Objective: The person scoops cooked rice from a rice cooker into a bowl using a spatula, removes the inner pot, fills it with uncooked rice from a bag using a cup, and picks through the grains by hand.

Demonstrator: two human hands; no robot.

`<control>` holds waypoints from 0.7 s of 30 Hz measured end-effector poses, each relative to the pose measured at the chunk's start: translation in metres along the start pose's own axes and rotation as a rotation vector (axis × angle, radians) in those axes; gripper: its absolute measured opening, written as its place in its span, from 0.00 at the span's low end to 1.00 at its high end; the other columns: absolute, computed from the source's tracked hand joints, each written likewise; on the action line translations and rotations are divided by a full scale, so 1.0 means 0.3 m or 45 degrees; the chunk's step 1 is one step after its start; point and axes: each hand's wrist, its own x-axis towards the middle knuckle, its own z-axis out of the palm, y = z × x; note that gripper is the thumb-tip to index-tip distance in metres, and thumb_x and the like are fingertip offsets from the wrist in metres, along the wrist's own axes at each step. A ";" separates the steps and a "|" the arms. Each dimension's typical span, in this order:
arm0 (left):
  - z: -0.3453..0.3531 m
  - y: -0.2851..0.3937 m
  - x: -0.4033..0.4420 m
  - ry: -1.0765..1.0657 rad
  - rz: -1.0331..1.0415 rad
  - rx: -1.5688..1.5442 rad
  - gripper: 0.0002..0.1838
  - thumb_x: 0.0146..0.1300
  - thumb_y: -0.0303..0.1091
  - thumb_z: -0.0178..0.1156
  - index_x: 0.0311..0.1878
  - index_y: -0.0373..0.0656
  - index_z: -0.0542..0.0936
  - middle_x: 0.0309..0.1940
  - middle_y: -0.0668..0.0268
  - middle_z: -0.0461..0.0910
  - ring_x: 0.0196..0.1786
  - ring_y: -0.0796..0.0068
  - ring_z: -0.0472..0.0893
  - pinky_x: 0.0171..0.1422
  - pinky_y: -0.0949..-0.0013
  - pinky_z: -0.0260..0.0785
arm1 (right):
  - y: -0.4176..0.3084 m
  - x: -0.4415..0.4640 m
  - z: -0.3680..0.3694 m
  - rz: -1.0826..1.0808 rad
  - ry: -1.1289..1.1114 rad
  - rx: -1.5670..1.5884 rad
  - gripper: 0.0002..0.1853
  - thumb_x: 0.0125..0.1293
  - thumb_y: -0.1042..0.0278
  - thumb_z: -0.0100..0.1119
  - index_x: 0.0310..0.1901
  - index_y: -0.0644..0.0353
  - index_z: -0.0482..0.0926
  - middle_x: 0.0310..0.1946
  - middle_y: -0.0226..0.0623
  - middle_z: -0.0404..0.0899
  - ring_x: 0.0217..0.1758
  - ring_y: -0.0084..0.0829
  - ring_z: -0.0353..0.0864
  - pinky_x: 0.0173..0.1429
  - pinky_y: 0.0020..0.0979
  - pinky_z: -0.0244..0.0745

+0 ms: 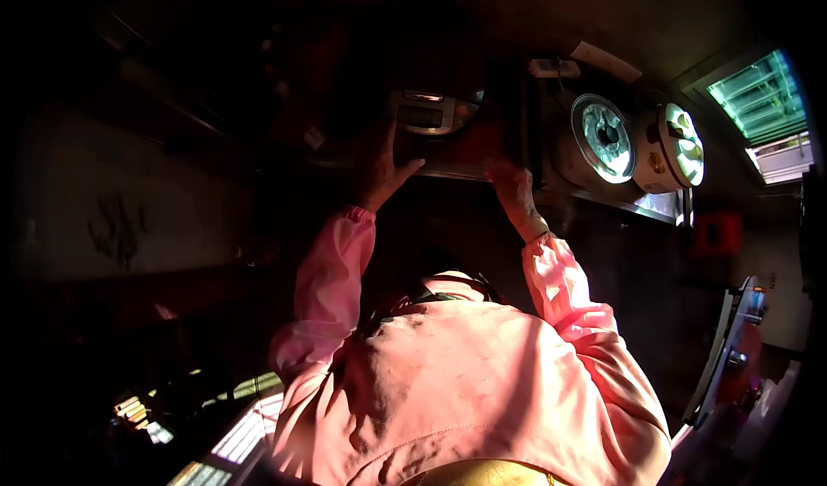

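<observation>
A dark rounded appliance with a lighter control panel (424,114) stands in deep shadow at the top centre. My left hand (388,169) is at its near left side, thumb spread to the right and the other fingers pointing up beside the panel. Whether it touches the appliance is too dark to tell. Near the counter's edge (452,174), to the right of the appliance, is my right hand (512,191). Its fingers are blurred and dim, and anything they hold cannot be made out. Pink sleeves cover both arms.
A pot with a glass lid (606,137) and a light rice cooker (670,152) stand on the counter at the right. Behind them lies a white power strip (553,68). A window (761,97) is at the far right, with a red object (717,233) below.
</observation>
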 end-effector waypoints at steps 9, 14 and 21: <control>0.135 -0.089 0.236 -0.105 0.022 0.426 0.48 0.48 0.51 0.67 0.69 0.47 0.54 0.69 0.50 0.47 0.69 0.44 0.50 0.66 0.47 0.52 | -0.139 0.535 -0.020 -0.453 -0.071 -0.434 0.13 0.57 0.67 0.57 0.45 0.59 0.78 0.39 0.45 0.79 0.39 0.43 0.80 0.40 0.35 0.75; 0.129 -0.110 0.231 -0.115 0.091 0.385 0.46 0.47 0.51 0.67 0.68 0.52 0.57 0.69 0.49 0.45 0.70 0.44 0.48 0.65 0.44 0.52 | -0.030 0.586 0.040 -0.512 -0.317 -0.579 0.29 0.41 0.57 0.69 0.48 0.59 0.76 0.45 0.46 0.73 0.49 0.46 0.73 0.47 0.39 0.73; 0.060 -0.070 0.264 -0.106 0.133 0.451 0.41 0.48 0.52 0.65 0.66 0.56 0.62 0.68 0.44 0.46 0.68 0.40 0.50 0.64 0.43 0.53 | -0.005 0.545 0.079 -0.530 -0.053 -0.491 0.25 0.51 0.61 0.64 0.51 0.61 0.74 0.55 0.46 0.69 0.58 0.48 0.67 0.55 0.40 0.70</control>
